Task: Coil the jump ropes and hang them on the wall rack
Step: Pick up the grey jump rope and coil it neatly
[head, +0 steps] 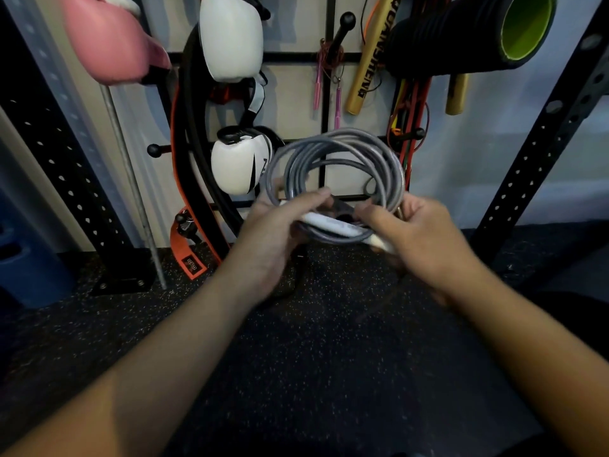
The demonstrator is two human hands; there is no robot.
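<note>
A grey jump rope point(333, 150) is wound into a round coil of several loops, held up in front of the black wall rack point(324, 94). My left hand point(276, 235) grips the coil's lower left part, with its fingers curled over the strands. My right hand point(418, 239) grips the lower right side. A white handle point(336, 227) of the rope lies across the bottom of the coil between both hands. Another rope with thin pink handles point(318, 85) hangs from a black peg point(346, 23) on the rack.
White boxing gloves point(230, 34) and a pink glove point(108, 37) hang at the upper left. A gold bat point(370, 57), resistance bands point(412, 103) and a black-green foam roller point(478, 31) hang at the right. Perforated black uprights point(66, 166) stand on both sides. Speckled rubber floor point(296, 341) lies below.
</note>
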